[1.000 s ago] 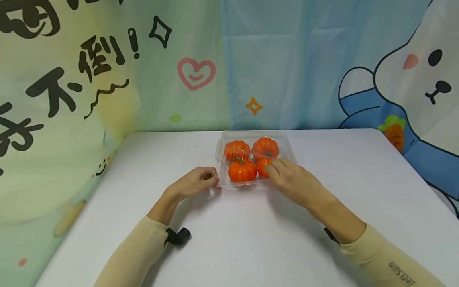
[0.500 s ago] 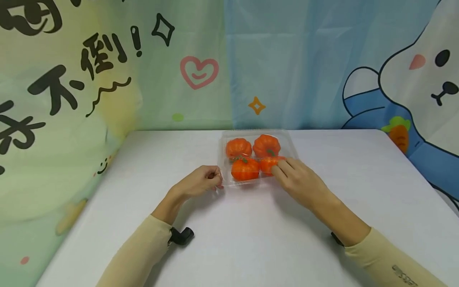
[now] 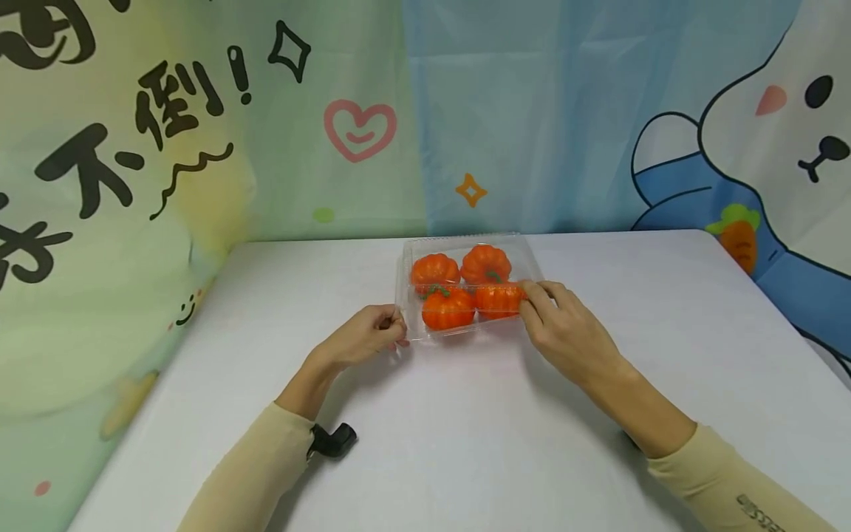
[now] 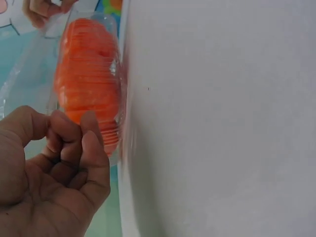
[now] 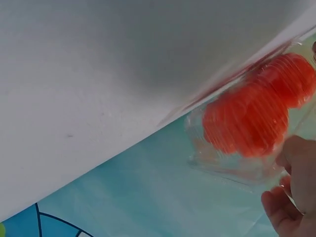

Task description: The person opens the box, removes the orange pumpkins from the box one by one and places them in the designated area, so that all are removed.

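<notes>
A clear plastic clamshell box (image 3: 411, 329) sits at the back middle of the white table (image 3: 465, 436), with four orange toy pumpkins (image 3: 448, 308) under its lid. My left hand (image 3: 394, 325) has curled fingers and pinches the box's near-left corner. In the left wrist view, that left hand (image 4: 74, 136) sits against the box rim beside a pumpkin (image 4: 89, 79). My right hand (image 3: 533, 299) grips the box's near-right edge next to another pumpkin (image 3: 499, 299). The right wrist view shows right fingertips (image 5: 296, 163) at the box wall (image 5: 222, 165), with pumpkins (image 5: 247, 121) inside.
A cartoon cloth backdrop (image 3: 199, 148) hangs right behind the table and wraps round its left side. The table's right edge (image 3: 784, 325) runs diagonally. A black wrist-camera mount (image 3: 332, 440) sits at my left sleeve.
My right hand has slid right, off the top of the near-right pumpkin to the box's right edge. The left hand has stayed at the near-left corner.
</notes>
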Demonstrator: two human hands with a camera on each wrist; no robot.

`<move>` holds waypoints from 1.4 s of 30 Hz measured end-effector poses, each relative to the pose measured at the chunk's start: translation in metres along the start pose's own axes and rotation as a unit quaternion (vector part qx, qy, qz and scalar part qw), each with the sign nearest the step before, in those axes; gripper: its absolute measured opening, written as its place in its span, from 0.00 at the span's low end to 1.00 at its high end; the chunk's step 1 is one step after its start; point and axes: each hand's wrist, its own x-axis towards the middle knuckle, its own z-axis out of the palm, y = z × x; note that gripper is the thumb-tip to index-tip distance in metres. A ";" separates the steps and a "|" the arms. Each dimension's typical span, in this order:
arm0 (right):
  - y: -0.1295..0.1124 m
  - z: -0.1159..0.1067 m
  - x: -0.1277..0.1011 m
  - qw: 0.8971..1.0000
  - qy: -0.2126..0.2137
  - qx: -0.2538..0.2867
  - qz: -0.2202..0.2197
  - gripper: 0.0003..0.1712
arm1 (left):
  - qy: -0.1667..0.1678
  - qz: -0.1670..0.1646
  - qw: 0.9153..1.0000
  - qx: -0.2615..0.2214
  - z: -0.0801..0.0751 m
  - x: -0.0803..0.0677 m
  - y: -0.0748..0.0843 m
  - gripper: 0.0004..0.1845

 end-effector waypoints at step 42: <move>0.070 0.009 0.033 0.851 0.073 0.391 0.342 0.16 | -0.028 0.009 0.999 0.017 -0.012 -0.014 -0.008 0.10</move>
